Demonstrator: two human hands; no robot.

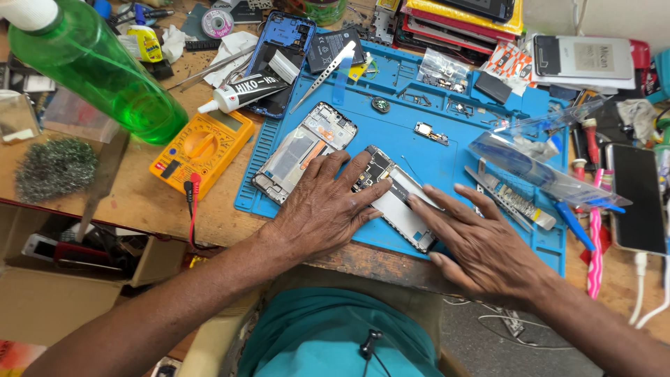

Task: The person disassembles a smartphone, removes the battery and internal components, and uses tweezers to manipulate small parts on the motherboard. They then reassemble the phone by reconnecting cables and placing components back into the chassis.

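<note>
Blue mat (pixel 419 150) bears an opened phone (pixel 398 202), pressed under flat, spread left hand (pixel 322 209) and right hand (pixel 471 241).

Yellow multimeter (pixel 202 148), green bottle (pixel 98 70) (upper left)

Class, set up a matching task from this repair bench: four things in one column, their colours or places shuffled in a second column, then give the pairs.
1. multimeter
2. spray bottle
3. work mat
4. opened phone

A. green, top left
B. under both hands
C. yellow, left of the mat
D. blue, beneath the phone parts

Pairs: 1-C, 2-A, 3-D, 4-B. The left hand and right hand rest flat on the phone.
</note>
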